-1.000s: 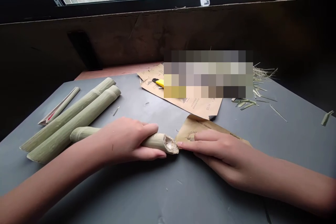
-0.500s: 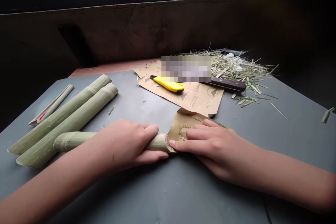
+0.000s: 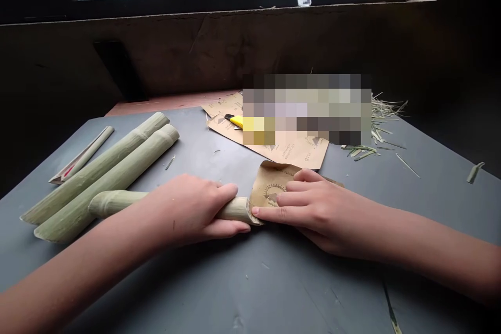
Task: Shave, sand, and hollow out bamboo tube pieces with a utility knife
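A pale green bamboo piece (image 3: 235,210) lies across the front of the grey table, with my left hand (image 3: 195,206) wrapped round it from above. Its right end meets a brown sheet of printed sandpaper (image 3: 270,182). My right hand (image 3: 317,211) grips that sheet, the index fingertip pressing it against the cut end of the bamboo. The fingers of my right hand cover part of the sheet, and my left hand hides the bamboo's middle.
Two longer bamboo pieces (image 3: 97,167) (image 3: 113,180) and a split piece (image 3: 84,154) lie at left. Behind the hands are larger brown sheets (image 3: 289,154), a partly blurred yellow cutter (image 3: 235,120) and bamboo shavings (image 3: 385,109). A window is beyond the table (image 3: 219,276).
The view has shifted slightly, and the blurred patch at the back is larger. Both hands keep their hold on the bamboo and the sheet, with hardly any movement.
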A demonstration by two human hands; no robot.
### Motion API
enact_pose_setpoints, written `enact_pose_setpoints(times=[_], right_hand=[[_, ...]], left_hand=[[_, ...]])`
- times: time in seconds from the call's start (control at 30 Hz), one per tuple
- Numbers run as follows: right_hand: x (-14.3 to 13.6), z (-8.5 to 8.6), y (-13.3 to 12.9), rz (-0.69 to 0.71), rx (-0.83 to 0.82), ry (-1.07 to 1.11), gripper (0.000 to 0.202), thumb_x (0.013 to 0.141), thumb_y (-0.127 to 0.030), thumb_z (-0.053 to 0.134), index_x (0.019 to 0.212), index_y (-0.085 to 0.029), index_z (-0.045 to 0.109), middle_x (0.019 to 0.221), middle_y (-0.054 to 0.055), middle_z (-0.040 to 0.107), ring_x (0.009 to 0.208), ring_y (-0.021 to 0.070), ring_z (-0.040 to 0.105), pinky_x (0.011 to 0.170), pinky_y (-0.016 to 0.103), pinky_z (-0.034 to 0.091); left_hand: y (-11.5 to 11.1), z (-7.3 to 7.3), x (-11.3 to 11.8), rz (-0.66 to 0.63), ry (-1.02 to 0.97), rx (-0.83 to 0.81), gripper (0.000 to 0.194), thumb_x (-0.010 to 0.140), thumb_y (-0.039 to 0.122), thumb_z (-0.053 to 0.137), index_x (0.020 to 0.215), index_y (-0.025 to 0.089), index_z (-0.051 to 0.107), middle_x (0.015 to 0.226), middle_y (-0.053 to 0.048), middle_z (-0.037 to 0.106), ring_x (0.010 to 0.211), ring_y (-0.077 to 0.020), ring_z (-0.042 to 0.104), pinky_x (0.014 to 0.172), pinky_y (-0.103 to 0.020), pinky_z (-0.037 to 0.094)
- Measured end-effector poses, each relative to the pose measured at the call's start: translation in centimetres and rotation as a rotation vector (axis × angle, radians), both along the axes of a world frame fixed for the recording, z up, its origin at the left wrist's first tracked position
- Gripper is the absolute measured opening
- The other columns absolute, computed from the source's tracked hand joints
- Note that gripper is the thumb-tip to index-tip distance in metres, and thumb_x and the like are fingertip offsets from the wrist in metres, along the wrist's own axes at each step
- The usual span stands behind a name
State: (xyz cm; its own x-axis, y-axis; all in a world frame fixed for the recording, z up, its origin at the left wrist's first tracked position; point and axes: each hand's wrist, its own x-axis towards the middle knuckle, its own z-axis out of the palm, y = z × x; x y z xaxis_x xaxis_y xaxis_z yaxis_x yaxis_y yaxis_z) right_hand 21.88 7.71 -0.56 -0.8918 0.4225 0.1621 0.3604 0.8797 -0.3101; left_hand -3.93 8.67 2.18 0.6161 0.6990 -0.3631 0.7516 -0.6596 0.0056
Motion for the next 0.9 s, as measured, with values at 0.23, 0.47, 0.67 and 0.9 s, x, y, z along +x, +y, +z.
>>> enact_pose_setpoints(times=[0.23, 0.47, 0.67, 0.9], right_hand=[[0.4, -0.3, -0.4, -0.11, -0.127, -0.062, 0.053, 0.094, -0.007, 0.04, 0.139, -0.029, 0.059, 0.093, 0.001, 0.072, 0.076, 0.0163, 0.061, 0.077, 0.035, 0.033], [4.8, 2.4, 1.4, -0.471, 0.118, -0.115, 0.043, 0.099, -0.024, 0.037, 0.132, -0.028, 0.064, 0.105, 0.006, 0.076, 0.086, 0.0233, 0.067, 0.082, 0.042, 0.038], [4.4, 4.2, 7.4, -0.64, 0.087, -0.293, 0.043, 0.1, -0.047, 0.041, 0.099, -0.023, 0.077, 0.107, 0.01, 0.071, 0.087, 0.0247, 0.066, 0.065, 0.034, 0.044], [-6.2, 2.9, 13.5, -0.672, 0.036, -0.246, 0.046, 0.095, -0.048, 0.06, 0.128, -0.016, 0.06, 0.128, 0.014, 0.062, 0.114, 0.0282, 0.06, 0.093, 0.045, 0.052]], left_hand=[[-0.2, 0.0, -0.3, -0.018, -0.014, 0.037, 0.047, 0.093, 0.068, 0.039, 0.077, 0.024, 0.047, 0.068, -0.002, 0.067, 0.052, -0.0209, 0.059, 0.046, -0.031, 0.019], [-0.3, -0.4, -0.4, -0.023, -0.079, 0.092, 0.042, 0.092, 0.064, 0.045, 0.079, 0.024, 0.048, 0.072, -0.002, 0.068, 0.054, -0.0201, 0.059, 0.046, -0.032, 0.018], [-0.7, -1.0, 0.3, 0.005, -0.096, 0.215, 0.042, 0.096, 0.063, 0.042, 0.084, 0.023, 0.051, 0.077, -0.004, 0.068, 0.061, -0.0208, 0.062, 0.048, -0.032, 0.021], [-0.7, -1.3, -0.1, 0.009, -0.111, 0.245, 0.041, 0.094, 0.063, 0.045, 0.085, 0.023, 0.051, 0.076, -0.004, 0.068, 0.06, -0.0218, 0.064, 0.048, -0.033, 0.021]])
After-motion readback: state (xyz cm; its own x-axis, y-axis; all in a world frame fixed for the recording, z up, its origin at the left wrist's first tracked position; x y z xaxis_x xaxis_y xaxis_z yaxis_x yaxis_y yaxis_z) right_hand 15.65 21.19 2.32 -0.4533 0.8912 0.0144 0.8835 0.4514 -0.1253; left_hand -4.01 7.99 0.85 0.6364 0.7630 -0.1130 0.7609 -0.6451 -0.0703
